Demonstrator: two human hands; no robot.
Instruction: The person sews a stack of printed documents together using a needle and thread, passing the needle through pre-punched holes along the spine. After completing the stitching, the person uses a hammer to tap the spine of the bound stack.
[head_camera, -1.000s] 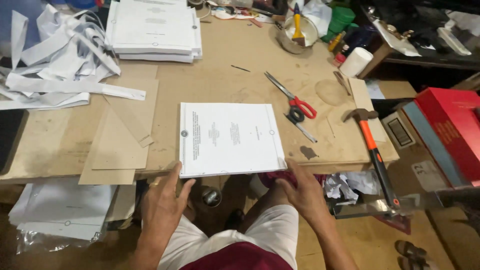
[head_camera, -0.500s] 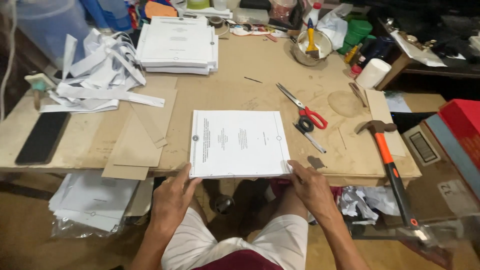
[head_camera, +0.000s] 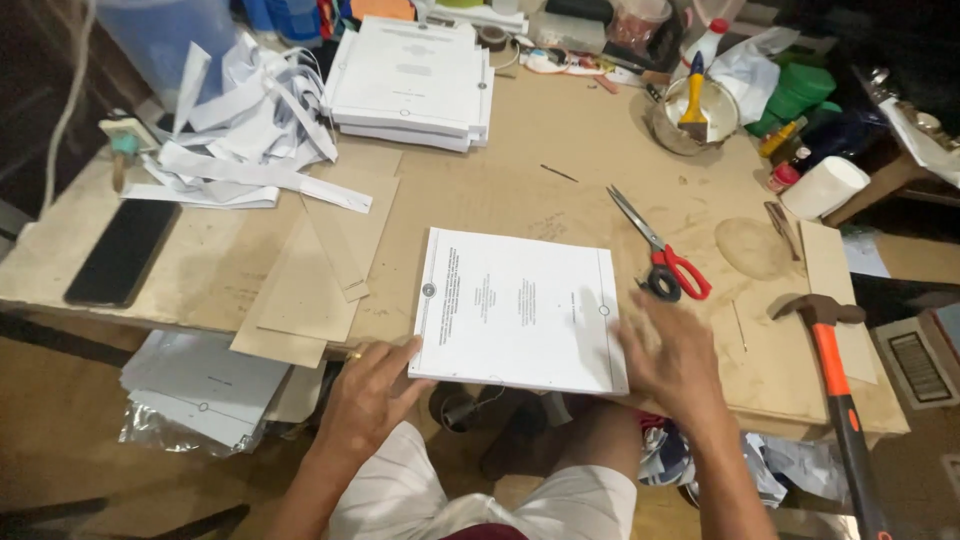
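A white bound stack of printed pages (head_camera: 515, 308) lies flat on the brown work table (head_camera: 560, 200), its near edge at the table's front. My left hand (head_camera: 372, 392) grips the stack's near left corner with thumb and fingers. Beside the stack's right edge my right hand (head_camera: 672, 352) hovers blurred, fingers spread and empty. Red-handled scissors (head_camera: 660, 255) lie shut just beyond my right hand.
An orange-handled hammer (head_camera: 835, 385) lies at the right. Another pile of white booklets (head_camera: 410, 80) sits at the back, paper strips (head_camera: 245, 140) and cardboard sheets (head_camera: 315, 270) at the left, a black phone (head_camera: 122, 250) far left, and a metal bowl with a brush (head_camera: 693, 115) behind.
My right hand has come off the stack's near right corner and moved up beside its right edge. The view has shifted closer to the table; my left hand stays at the near left corner.
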